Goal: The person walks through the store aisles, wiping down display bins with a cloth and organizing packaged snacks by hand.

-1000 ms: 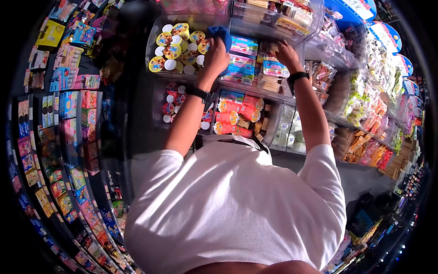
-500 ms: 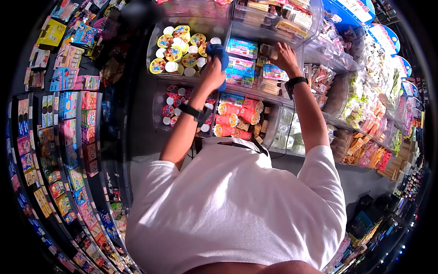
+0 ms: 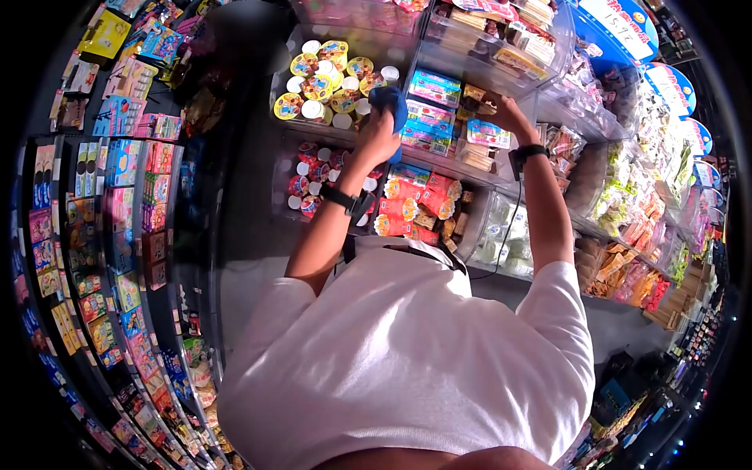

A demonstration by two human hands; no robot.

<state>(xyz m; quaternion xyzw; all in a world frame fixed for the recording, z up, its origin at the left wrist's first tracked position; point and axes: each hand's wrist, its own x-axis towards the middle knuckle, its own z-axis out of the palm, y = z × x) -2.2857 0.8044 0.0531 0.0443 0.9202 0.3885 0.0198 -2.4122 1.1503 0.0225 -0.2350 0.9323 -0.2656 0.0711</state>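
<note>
My left hand (image 3: 378, 139) is closed around a blue cloth (image 3: 390, 106), which lies over the divider between two clear bins. To its left, yellow-lidded snack cups (image 3: 319, 86) fill one bin, several showing white undersides. Blue and pink snack packs (image 3: 429, 119) lie stacked to its right. My right hand (image 3: 509, 117) reaches into that same bin, its fingers bent over a small brown snack packet (image 3: 473, 100); the fingertips are partly hidden. Just below this hand lies another blue snack pack (image 3: 487, 133), above a stack of pale wrapped sticks (image 3: 475, 155).
Nearer my body are bins of red-lidded cups (image 3: 307, 178), red snack bags (image 3: 398, 207) and white-wrapped packets (image 3: 501, 231). More bagged snacks (image 3: 607, 176) stand at the right, under blue round price signs (image 3: 619, 23). Shelves of boxed goods (image 3: 121, 227) run along the left.
The view has shifted, moving the bins slightly right and down. My right hand's fingers have gone from stretched out to bent over the brown packet. The left hand still grips the cloth.
</note>
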